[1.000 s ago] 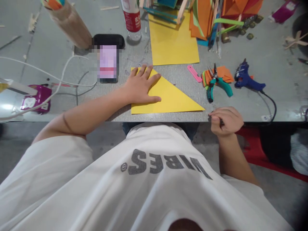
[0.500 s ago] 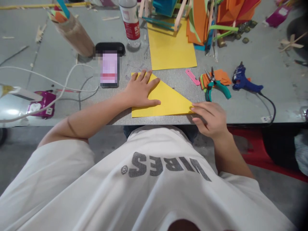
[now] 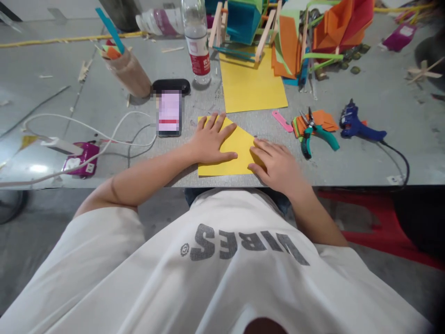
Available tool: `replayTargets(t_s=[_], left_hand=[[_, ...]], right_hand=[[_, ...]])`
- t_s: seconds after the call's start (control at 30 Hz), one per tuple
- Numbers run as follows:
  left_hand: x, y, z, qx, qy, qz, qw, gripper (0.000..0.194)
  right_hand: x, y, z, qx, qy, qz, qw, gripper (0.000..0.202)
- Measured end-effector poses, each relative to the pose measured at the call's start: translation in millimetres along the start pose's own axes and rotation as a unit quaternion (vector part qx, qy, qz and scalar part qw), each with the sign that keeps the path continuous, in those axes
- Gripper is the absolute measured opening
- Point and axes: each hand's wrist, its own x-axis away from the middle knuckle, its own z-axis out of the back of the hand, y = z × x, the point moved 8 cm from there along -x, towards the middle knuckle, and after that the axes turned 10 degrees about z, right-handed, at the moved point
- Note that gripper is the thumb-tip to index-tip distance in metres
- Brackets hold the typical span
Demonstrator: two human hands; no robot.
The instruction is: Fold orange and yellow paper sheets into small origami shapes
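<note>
A folded yellow sheet [image 3: 227, 167] lies flat at the table's front edge, its upper right side slanting down to the right. My left hand [image 3: 212, 139] rests on its left part with fingers spread and holds nothing. On the right part lies my right hand [image 3: 274, 162], palm down, fingers stretched out over the slanted side and thumb apart, covering the sheet's right corner. A second yellow sheet [image 3: 255, 90] is flat farther back, partly under a craft frame of sticks and blue paper [image 3: 243, 23].
Right of the hands are a pink cutter [image 3: 282, 121], green-handled pliers [image 3: 325, 135], orange paper pieces [image 3: 323, 119] and a blue glue gun [image 3: 361, 124] with a cord. A phone [image 3: 169, 111], bottle [image 3: 199, 58], cup [image 3: 130, 74] and white cable [image 3: 114, 134] are at left.
My right hand has moved left along the folded sheet from its right tip and now lies flatter on it. My left hand stays on the sheet. The whole view has shifted slightly.
</note>
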Motion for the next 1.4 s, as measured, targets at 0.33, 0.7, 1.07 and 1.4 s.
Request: replayTargets(t_s=[0.33,0.7,1.07,1.4], left_hand=[[0,-4,0.5,0.024,0.001,-0.005,1.000,0.123],[5,21,-2.9,0.029,-0.030,-0.158,0.987,0.082],[2,21,-7.6,0.056,0.002,-0.184,0.981,0.083],[-13,-134,119.6,0.029,0.140,0.166,0.976,0.044]], right_hand=[[1,-6,-1,-0.024,-0.011,0.019,0.999,0.046],[0,-12,-3,-0.021,-0.035,0.063,0.997,0.039],[1,-14,-2,-0.018,-0.005,0.110,0.994,0.033],[4,-9,-5,-0.020,0.011,0.115,0.993,0.035]])
